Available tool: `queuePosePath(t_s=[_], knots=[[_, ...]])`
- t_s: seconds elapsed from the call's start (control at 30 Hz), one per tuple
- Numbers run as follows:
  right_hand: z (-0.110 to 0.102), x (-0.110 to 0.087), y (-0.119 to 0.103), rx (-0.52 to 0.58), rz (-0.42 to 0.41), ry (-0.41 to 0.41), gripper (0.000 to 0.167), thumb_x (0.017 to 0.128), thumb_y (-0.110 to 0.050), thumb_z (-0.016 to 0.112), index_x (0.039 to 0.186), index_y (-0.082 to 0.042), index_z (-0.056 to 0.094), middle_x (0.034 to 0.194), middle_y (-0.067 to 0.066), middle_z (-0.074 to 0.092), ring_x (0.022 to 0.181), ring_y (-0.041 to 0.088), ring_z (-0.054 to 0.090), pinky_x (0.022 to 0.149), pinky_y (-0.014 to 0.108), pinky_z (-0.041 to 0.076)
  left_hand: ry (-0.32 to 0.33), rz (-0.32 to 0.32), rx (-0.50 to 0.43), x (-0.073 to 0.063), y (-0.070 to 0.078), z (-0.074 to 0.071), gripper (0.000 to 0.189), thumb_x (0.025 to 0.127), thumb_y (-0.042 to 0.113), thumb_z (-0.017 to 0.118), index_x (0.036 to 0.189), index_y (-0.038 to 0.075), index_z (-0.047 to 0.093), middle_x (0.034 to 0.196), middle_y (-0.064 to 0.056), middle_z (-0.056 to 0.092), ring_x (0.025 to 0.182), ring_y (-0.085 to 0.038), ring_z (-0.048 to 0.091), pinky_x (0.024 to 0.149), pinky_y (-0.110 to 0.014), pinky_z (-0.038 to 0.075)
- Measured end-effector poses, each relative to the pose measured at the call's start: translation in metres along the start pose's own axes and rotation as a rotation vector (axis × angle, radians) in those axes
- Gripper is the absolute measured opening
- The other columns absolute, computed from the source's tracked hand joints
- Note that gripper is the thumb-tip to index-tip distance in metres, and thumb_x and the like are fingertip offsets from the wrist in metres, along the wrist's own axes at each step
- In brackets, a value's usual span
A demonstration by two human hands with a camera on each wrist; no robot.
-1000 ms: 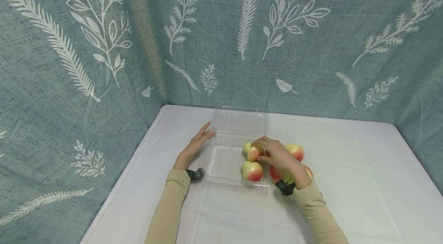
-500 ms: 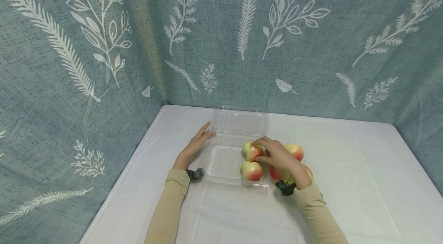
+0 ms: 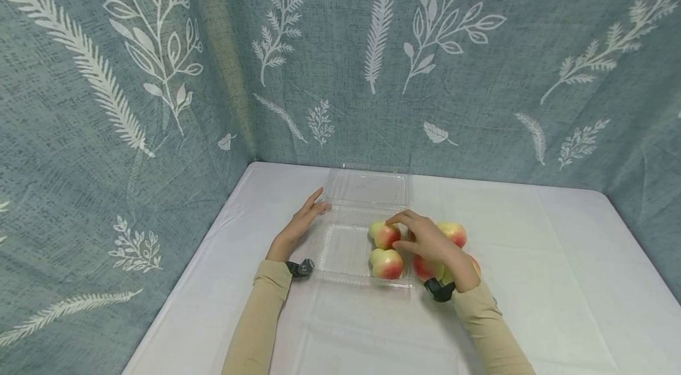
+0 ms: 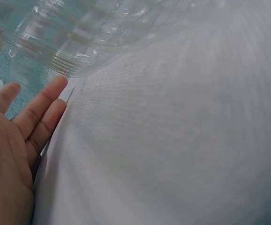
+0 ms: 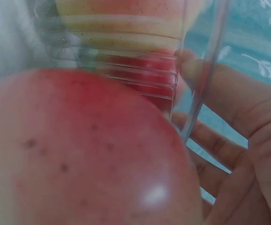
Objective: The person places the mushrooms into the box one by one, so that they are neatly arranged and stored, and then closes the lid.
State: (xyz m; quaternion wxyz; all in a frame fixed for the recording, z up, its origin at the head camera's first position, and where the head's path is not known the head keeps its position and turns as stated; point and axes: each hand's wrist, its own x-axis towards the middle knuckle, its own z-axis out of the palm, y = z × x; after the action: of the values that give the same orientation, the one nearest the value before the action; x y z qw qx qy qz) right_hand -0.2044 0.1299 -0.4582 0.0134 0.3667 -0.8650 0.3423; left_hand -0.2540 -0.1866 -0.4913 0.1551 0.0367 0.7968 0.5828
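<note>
A hinged clear plastic container (image 3: 340, 275) lies with its lid (image 3: 367, 186) folded back away from me. My left hand (image 3: 298, 227) is beside its left rim, fingers extended; in the left wrist view the fingertips (image 4: 58, 83) are right at the plastic. My right hand (image 3: 425, 238) reaches over the right wall, thumb and curled fingers around a yellow-red peach (image 3: 387, 236) inside the container. Another peach (image 3: 387, 264) sits in front of it, in the right part of the container. In the right wrist view, a near peach (image 5: 93, 150) partly hides the fingers.
Several more peaches lie just right of the container, such as a far peach (image 3: 453, 233) and a near peach (image 3: 424, 268), partly under my right forearm. A white cloth (image 3: 532, 280) covers the table. A blue-green leaf-patterned curtain (image 3: 340, 55) stands behind and to the left.
The peach at my right hand has shifted slightly left and turned, showing more red. My right hand has barely moved. My left hand is still.
</note>
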Motion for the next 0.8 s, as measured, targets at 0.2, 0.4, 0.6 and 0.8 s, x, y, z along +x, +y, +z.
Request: queuePosePath(t_s=[0.2, 0.4, 0.6, 0.8], knots=[[-0.002, -0.004, 0.000, -0.027, 0.007, 0.022, 0.038, 0.082, -0.015, 0.072, 0.117, -0.007, 0.058, 0.113, 0.007, 0.057, 0.070, 0.017, 0.052, 0.068, 0.033, 0.048, 0.057, -0.031, 0.028, 0.012, -0.016, 0.002, 0.062, 0.094, 0.048, 0.044, 0.148, 0.037, 0.015, 0.145, -0.009, 0.040, 0.135, -0.033, 0.031, 0.109, -0.061, 0.011], [-0.006, -0.008, 0.000, -0.054, 0.023, 0.045, 0.040, 0.081, -0.017, 0.072, 0.118, -0.009, 0.059, 0.115, 0.006, 0.058, 0.085, 0.022, 0.056, 0.078, 0.035, 0.047, 0.063, -0.026, 0.025, 0.012, -0.018, 0.002, 0.061, 0.094, 0.049, 0.045, 0.147, 0.038, 0.016, 0.144, -0.009, 0.041, 0.135, -0.033, 0.031, 0.109, -0.060, 0.011], [-0.014, -0.013, 0.001, -0.063, 0.033, 0.055, 0.041, 0.081, -0.016, 0.072, 0.119, -0.006, 0.058, 0.118, 0.007, 0.057, 0.108, 0.028, 0.056, 0.091, 0.042, 0.045, 0.052, -0.012, 0.035, 0.012, -0.018, 0.002, 0.061, 0.095, 0.047, 0.043, 0.148, 0.036, 0.016, 0.141, -0.011, 0.044, 0.133, -0.032, 0.033, 0.109, -0.059, 0.012], [-0.022, -0.019, 0.001, -0.074, 0.083, 0.042, 0.043, 0.082, -0.020, 0.072, 0.121, -0.010, 0.058, 0.121, 0.006, 0.055, 0.111, 0.023, 0.055, 0.095, 0.043, 0.044, 0.045, -0.030, 0.031, 0.007, -0.012, 0.001, 0.061, 0.095, 0.048, 0.043, 0.148, 0.036, 0.014, 0.144, -0.011, 0.041, 0.135, -0.033, 0.032, 0.110, -0.059, 0.011]])
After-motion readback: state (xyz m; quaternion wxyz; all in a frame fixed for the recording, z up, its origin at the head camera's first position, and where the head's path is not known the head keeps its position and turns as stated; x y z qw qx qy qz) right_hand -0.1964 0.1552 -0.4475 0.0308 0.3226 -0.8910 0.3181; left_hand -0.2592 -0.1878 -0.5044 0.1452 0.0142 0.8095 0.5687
